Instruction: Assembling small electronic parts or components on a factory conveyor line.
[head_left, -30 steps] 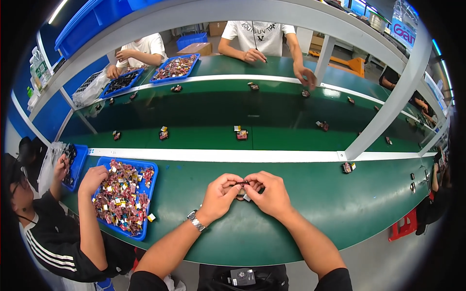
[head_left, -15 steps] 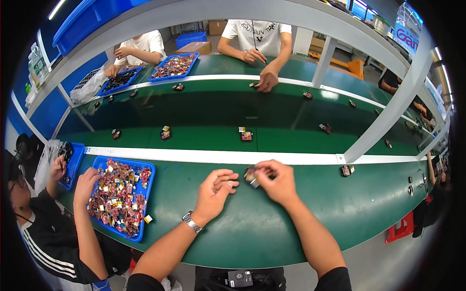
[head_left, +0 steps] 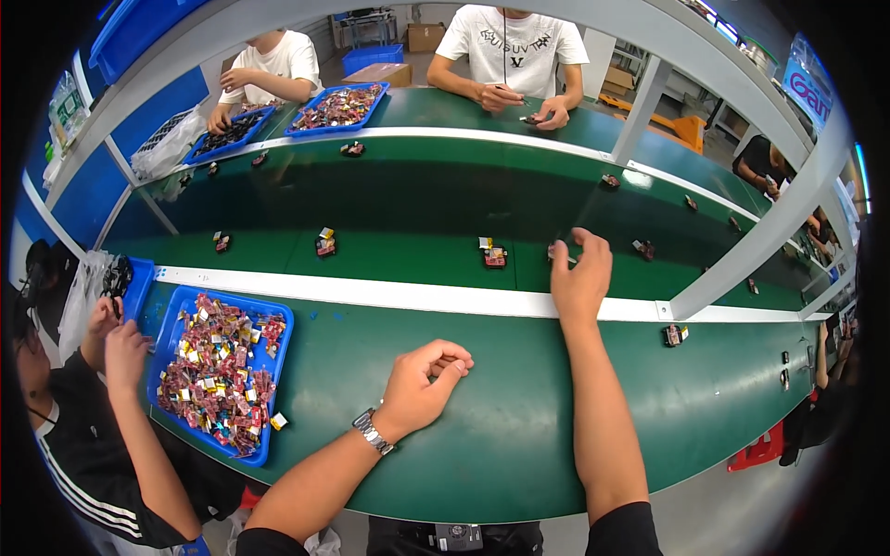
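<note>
My right hand (head_left: 582,273) reaches over the white rail onto the green belt, thumb and fingers apart. Just left of its thumb lies a small dark-and-red circuit-board piece (head_left: 552,251), partly hidden by the hand. Nothing shows in my left hand (head_left: 422,387), which hovers over the near green table (head_left: 482,445) with its fingers curled and thumb against them. Left of the right hand on the belt rests another circuit-board piece (head_left: 496,257) with a yellow-and-white part. A similar board piece (head_left: 674,335) lies on the table, right of my right forearm.
At left stands a blue tray (head_left: 286,361) heaped with circuit-board pieces, near a co-worker's hand (head_left: 123,357). The white rail (head_left: 417,292) separates table and belt. A grey frame post (head_left: 742,246) rises at right. Across the belt, a person's hands (head_left: 553,113) hold a small piece.
My right hand has moved from the table forward onto the belt, carrying the board piece there and letting go. My left hand's fingers have curled closed. The person opposite has drawn a hand back.
</note>
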A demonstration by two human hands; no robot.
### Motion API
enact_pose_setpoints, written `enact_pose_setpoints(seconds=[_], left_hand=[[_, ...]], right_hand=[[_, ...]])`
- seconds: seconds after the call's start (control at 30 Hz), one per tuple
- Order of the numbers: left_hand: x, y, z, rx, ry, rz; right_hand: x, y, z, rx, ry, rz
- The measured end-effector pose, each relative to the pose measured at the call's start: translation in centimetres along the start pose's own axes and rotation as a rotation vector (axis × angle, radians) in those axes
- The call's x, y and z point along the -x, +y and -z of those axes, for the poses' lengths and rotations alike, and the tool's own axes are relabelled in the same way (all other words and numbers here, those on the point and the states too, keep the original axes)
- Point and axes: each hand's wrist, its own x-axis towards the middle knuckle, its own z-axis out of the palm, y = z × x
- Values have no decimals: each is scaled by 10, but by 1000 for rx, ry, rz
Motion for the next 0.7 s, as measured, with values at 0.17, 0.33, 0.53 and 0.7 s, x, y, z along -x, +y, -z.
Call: enact_pose_setpoints(seconds=[0.17, 0.33, 0.53, 0.7], left_hand=[[-2, 2, -2, -69, -2, 23], [-5, 5, -4, 33, -19, 61], [-6, -4, 5, 62, 4, 68], [-9, 5, 15, 258, -62, 149]], right_hand=[[33, -50, -26, 254, -291, 100], [24, -41, -37, 145, -259, -25], [55, -49, 5, -514, -365, -139], [94, -57, 71, -763, -641, -25]])
